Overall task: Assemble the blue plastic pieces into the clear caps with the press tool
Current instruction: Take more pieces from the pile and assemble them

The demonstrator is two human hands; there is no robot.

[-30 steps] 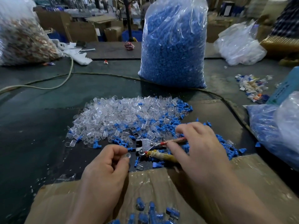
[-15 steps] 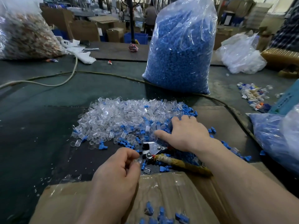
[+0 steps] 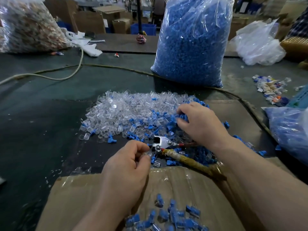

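The right hand (image 3: 201, 125) has left the press tool (image 3: 162, 144) for the blue pieces (image 3: 170, 125) at its 1 o'clock, fingers curled in; whether they pinch one I cannot tell. The left hand (image 3: 126, 165) pinches a clear cap (image 3: 148, 153) at the tool's 8 o'clock, likely awaiting its insert.

A heap of clear plastic caps (image 3: 126, 112) lay mid-way across the dark green table (image 3: 41, 122), with loose blue plastic pieces (image 3: 168, 124) mixed into its right side. The metal press tool (image 3: 160, 144) lay just before the heap. A tall clear bag of blue pieces (image 3: 191, 44) stood behind the heap. A brown cardboard sheet (image 3: 80, 194) lay at the near edge.
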